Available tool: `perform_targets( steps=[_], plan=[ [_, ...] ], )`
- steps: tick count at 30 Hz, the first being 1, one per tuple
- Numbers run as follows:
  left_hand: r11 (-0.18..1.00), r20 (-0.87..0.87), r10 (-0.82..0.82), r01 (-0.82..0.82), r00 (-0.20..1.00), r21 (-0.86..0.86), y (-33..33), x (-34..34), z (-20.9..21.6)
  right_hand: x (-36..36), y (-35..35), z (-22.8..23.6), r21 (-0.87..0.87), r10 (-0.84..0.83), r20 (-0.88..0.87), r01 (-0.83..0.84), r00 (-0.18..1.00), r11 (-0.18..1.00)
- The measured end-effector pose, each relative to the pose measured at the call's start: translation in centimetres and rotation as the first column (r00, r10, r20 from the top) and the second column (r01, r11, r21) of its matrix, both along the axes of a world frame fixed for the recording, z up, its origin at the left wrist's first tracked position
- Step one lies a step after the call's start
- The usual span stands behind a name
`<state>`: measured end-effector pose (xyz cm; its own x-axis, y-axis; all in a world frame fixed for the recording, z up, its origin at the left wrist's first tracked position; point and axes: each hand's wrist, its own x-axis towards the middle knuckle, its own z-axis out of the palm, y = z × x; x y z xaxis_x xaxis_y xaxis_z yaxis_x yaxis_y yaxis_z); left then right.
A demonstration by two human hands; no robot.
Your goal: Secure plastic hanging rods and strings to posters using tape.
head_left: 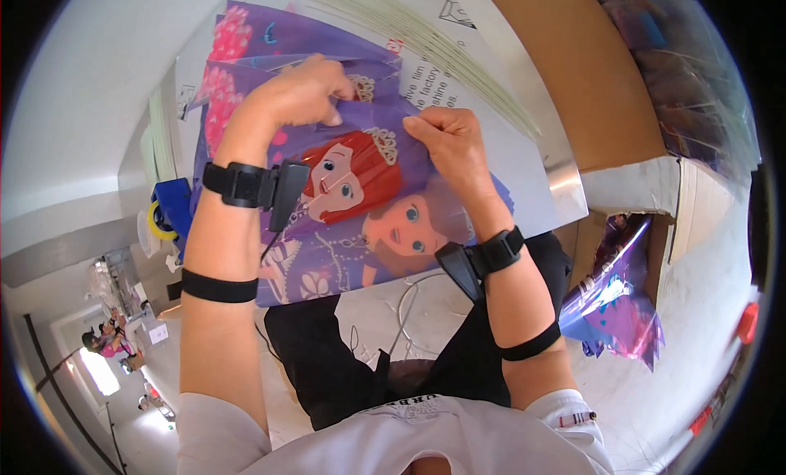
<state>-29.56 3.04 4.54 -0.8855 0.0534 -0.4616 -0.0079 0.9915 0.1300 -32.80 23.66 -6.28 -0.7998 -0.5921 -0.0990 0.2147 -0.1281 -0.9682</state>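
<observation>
White surface [536, 184]. Purple sheet [352, 184] on it, long axis fore-and-aft. Left hand [307, 92] over far half, half-curled, hold unclear; right hand [449, 139] pinching right edge.

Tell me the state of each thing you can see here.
Left hand: fingers bent, thumb apart
Right hand: fingers curled shut
Printed purple sheet: spread out, creased near the top
Pale thin strips: loose, roughly side by side
Cardboard box at right: open
Purple film in it: crumpled, partly outside
Wrist straps: fastened
</observation>
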Motion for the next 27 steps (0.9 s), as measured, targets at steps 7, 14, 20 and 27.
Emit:
perform_targets(
  steps=[7, 14, 20, 27],
  plan=[
    [0.845, 0.049, 0.027, 0.003, 0.998, -0.535, -3.9, 0.6, 0.3, 1.5, -1.1, 0.4, -0.017, -0.057, 0.068, 0.058, 0.996, 0.998],
    [0.690, -0.361, -0.018, -0.250, 0.932, -0.679, -1.9, -2.0, 1.2, 1.4, -1.4, 0.8, 0.064, -0.105, 0.161, 0.096, 0.981, 0.993],
    [0.834, -0.484, -0.269, -0.050, 0.833, -0.550, -8.6, -4.1, -3.7, 1.2, -1.4, 0.1, 0.167, 0.095, 0.059, -0.104, 0.994, 0.980],
    [0.924, -0.597, 0.040, -0.257, 0.802, -0.284, -8.8, -4.2, -6.0, 1.8, -1.7, 0.8, 0.231, 0.069, 0.109, -0.093, 0.992, 0.969]
  ],
)
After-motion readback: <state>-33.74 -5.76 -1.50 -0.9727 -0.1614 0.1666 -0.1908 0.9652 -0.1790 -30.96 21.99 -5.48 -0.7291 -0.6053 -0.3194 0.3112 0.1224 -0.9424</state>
